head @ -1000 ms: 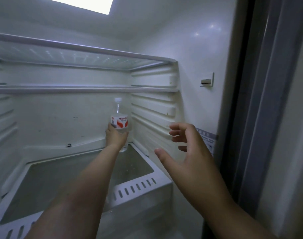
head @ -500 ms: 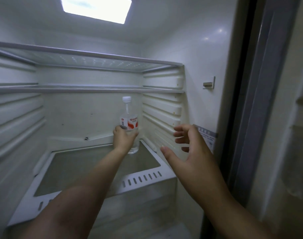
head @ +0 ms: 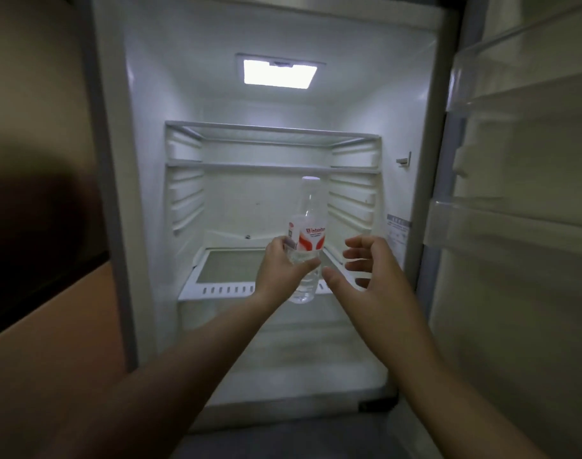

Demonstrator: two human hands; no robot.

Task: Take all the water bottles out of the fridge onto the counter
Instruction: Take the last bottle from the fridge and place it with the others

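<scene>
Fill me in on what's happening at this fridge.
A person stands at the open white fridge. Their left hand grips a clear plastic water bottle with a red-and-white label and white cap, held upright in front of the glass-topped lower shelf. The right hand hovers open beside it, not touching. No other bottles show on the shelves.

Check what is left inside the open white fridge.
Inside the white fridge, bare shelves only; the left hand holds the one clear plastic water bottle. The bottom area is hidden by arms.

One water bottle [head: 307, 240], two hands, three fridge shelves.
</scene>
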